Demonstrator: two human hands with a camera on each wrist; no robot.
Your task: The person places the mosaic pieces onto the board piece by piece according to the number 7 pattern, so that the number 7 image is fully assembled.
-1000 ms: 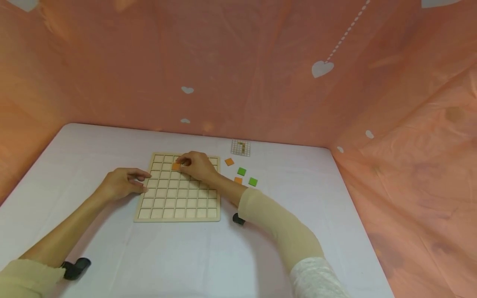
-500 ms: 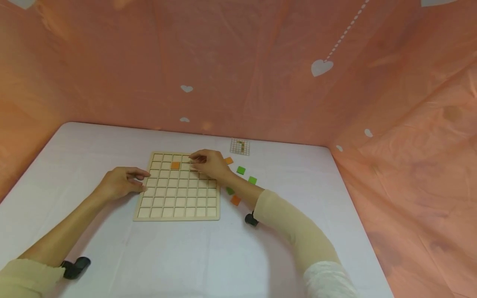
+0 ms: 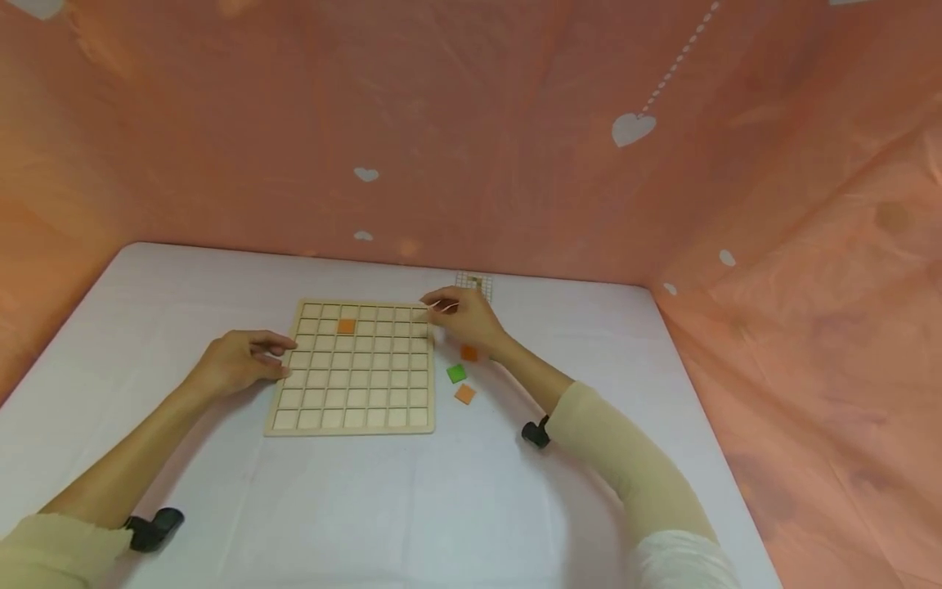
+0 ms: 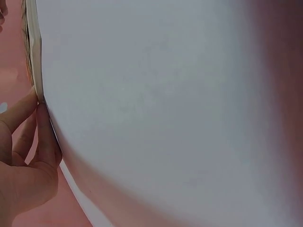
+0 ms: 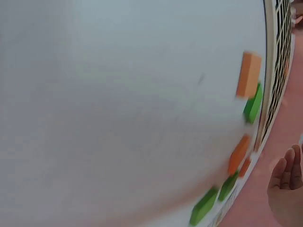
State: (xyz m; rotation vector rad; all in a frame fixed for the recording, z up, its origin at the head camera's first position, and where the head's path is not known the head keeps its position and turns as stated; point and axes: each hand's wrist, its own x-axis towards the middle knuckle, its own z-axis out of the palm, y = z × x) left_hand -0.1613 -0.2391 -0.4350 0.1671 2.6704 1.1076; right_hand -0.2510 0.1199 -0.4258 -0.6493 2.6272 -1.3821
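Observation:
A square wooden grid board (image 3: 334, 398) lies on the white table with one orange tile (image 3: 346, 326) in a cell of its second row from the far edge. At the board's left edge my left hand (image 3: 239, 364) rests with thumb and fingertips spread; the left wrist view puts its fingertips right at the board's rim (image 4: 35, 52). My right hand (image 3: 468, 321) hovers by the far right corner, fingers loosely bent, holding nothing. Below it lie an orange tile (image 3: 468, 352), a green tile (image 3: 456, 374) and another orange tile (image 3: 464, 393). Further tiles are hidden behind this hand.
A small pattern card (image 3: 474, 281) lies at the table's far edge, partly covered by the right hand. In the right wrist view, more green tiles (image 5: 204, 206) show farther along the board's side. Pink cloth (image 3: 500, 164) with white hearts hangs around the table.
My right hand has let go of the orange tile, which stays in its cell, and has moved right off the board to above the loose tiles. The left hand has stayed put.

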